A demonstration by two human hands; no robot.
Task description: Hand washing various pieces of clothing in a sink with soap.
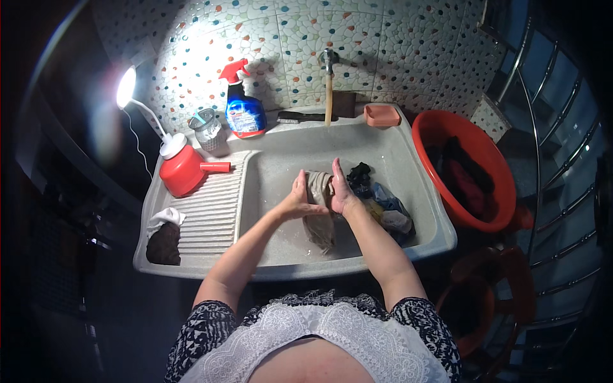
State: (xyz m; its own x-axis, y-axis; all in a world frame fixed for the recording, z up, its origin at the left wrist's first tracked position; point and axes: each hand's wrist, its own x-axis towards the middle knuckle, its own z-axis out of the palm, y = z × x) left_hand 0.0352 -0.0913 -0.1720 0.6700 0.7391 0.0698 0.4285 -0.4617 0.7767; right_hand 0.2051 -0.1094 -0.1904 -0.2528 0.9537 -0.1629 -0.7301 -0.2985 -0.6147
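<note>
A wet beige cloth [319, 230] is bunched between my two hands over the basin of a grey stone-like laundry sink [273, 191]. My left hand [298, 198] presses on its left side, with the fingers upward and the thumb across its front. On the other side my right hand [341, 190] grips the folds, thumb raised and fingers partly hidden behind the cloth. The lower end of the cloth hangs down toward the sink floor. Just right of my right wrist lies a heap of wet dark, blue and pale clothes [390, 210].
A ribbed washboard [210, 206] fills the sink's left side, with a red plastic dipper [181, 171], a lit lamp [126, 87] and dark cloth [164, 245]. Behind stand a spray bottle [244, 115], brush [301, 117], tap [328, 72] and soap dish [381, 116]. A red tub [500, 191] holds clothes.
</note>
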